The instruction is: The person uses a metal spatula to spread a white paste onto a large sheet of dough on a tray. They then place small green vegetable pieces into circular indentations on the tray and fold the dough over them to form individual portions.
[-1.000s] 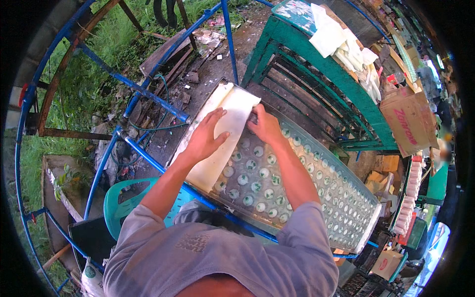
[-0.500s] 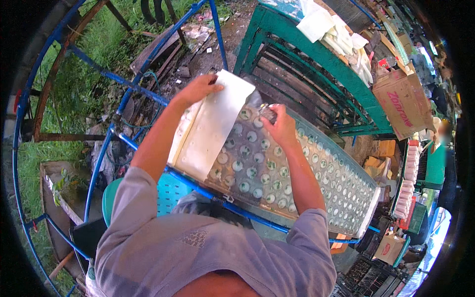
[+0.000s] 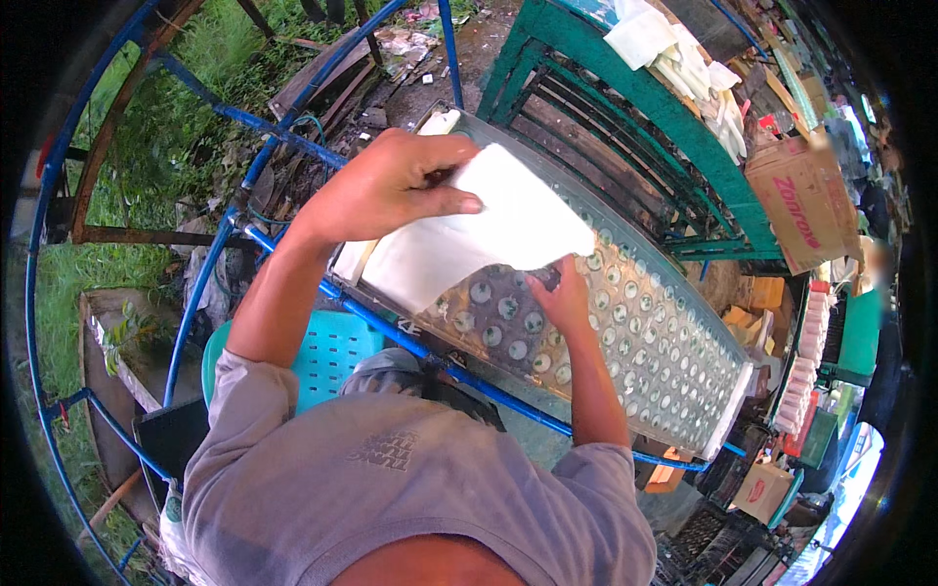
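My left hand (image 3: 415, 186) pinches a bent white sheet (image 3: 518, 210) by its upper left edge, thumb on top. The sheet is lifted off the left part of a long flat panel (image 3: 625, 332), which carries rows of round pale spots with green marks under a clear surface. Just below the sheet's lower right corner is my right hand (image 3: 567, 298), over the panel. Its thumb and forefinger curl toward each other. The sheet hides its other fingertips, so I cannot make out what they hold.
A blue metal rail (image 3: 391, 371) runs along the panel's near edge, with a teal plastic chair (image 3: 337, 347) below it. Beyond the panel stands a green slatted wooden frame (image 3: 625, 107) with white cloths (image 3: 674, 63) on it. A cardboard box (image 3: 801, 205) is at the right.
The white sheet has come up off the panel and swung right, bending in my left hand. My right hand has moved down and right; the small crumpled greyish thing it held is out of sight.
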### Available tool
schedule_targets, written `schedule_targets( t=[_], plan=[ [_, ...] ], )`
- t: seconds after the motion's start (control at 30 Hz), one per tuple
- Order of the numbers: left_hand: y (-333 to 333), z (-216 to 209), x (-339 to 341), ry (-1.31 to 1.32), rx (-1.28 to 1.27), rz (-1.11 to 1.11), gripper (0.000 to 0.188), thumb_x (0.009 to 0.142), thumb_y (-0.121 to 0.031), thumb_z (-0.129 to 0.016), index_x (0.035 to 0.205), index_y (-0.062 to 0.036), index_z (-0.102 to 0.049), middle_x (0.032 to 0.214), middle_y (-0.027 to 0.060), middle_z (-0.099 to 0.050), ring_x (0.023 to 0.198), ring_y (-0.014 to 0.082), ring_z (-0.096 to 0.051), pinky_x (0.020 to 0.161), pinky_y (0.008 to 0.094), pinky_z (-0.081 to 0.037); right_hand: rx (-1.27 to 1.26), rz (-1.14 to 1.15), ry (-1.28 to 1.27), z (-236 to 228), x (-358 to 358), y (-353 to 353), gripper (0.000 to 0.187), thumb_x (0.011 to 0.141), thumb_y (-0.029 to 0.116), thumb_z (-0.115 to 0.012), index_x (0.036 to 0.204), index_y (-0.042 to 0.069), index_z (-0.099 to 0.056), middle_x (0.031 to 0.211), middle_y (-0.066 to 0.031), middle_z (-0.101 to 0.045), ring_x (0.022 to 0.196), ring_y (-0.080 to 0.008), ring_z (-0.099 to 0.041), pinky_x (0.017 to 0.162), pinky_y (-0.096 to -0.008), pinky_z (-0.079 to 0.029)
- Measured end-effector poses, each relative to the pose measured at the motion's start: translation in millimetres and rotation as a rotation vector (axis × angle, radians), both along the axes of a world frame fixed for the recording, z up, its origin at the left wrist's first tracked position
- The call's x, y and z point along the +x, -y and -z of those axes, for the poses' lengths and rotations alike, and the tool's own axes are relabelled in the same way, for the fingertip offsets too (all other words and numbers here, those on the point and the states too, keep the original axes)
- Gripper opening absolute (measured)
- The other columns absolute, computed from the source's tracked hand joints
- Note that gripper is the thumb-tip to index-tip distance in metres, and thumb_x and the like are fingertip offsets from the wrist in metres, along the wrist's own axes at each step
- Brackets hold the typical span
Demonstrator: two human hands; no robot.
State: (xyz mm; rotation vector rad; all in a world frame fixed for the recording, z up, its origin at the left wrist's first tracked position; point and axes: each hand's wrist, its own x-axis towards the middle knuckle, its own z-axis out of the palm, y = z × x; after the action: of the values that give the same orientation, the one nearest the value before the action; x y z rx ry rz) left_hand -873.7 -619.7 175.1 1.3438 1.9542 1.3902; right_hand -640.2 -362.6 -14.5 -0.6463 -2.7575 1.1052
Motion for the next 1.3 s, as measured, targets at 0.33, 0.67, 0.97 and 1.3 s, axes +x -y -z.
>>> schedule_targets(
  t=[0.33, 0.67, 0.97, 1.3],
  plan=[
    [-57, -115, 72, -0.301, 0.070, 0.131, 0.032, 0.092, -0.016, -0.074, 0.120, -0.0023, -0.067, 0.095, 0.0105, -0.073, 0.083, 0.0146, -0.066, 0.074, 0.0313, -0.053, 0.065, -0.057, -0.312, -5, 61, -1, 0.070, 0.077, 0.026, -0.085, 0.135, 0.001, -0.054, 0.142, -0.0181, -0.054, 0.130, -0.0365, -0.050, 0.110, -0.0495, -0.040],
    [-150, -62, 55, 0.812, 0.475, 0.065, 0.046, 0.097, -0.020, -0.069, 0.137, -0.0002, -0.056, 0.112, 0.0167, -0.072, 0.094, 0.0227, -0.072, 0.083, 0.0408, -0.060, -1.049, 0.044, -0.610, -93, 58, 39, 0.070, 0.080, 0.009, -0.075, 0.143, -0.002, -0.047, 0.125, -0.0124, -0.065, 0.112, -0.0247, -0.065, 0.096, -0.0394, -0.054],
    [-128, 150, 139, 1.240, 0.217, -0.028, 0.069, 0.093, 0.000, -0.062, 0.155, -0.0026, -0.033, 0.140, 0.0162, -0.057, 0.127, 0.0279, -0.059, 0.106, 0.0425, -0.051, -1.344, 0.381, -0.225, -12, 162, 90, 0.077, 0.080, 0.005, -0.079, 0.148, 0.002, -0.042, 0.129, -0.0113, -0.063, 0.115, -0.0231, -0.063, 0.100, -0.0418, -0.051],
    [-316, 45, -41, 1.096, 0.304, 0.172, 0.044, 0.095, -0.007, -0.060, 0.138, -0.0001, -0.049, 0.123, 0.0166, -0.065, 0.108, 0.0284, -0.069, 0.094, 0.0462, -0.059, -0.920, 0.338, -0.578, -96, -26, -76, 0.073, 0.079, 0.001, -0.076, 0.146, 0.003, -0.048, 0.125, -0.0087, -0.066, 0.106, -0.0177, -0.065, 0.092, -0.0344, -0.054]
  ],
)
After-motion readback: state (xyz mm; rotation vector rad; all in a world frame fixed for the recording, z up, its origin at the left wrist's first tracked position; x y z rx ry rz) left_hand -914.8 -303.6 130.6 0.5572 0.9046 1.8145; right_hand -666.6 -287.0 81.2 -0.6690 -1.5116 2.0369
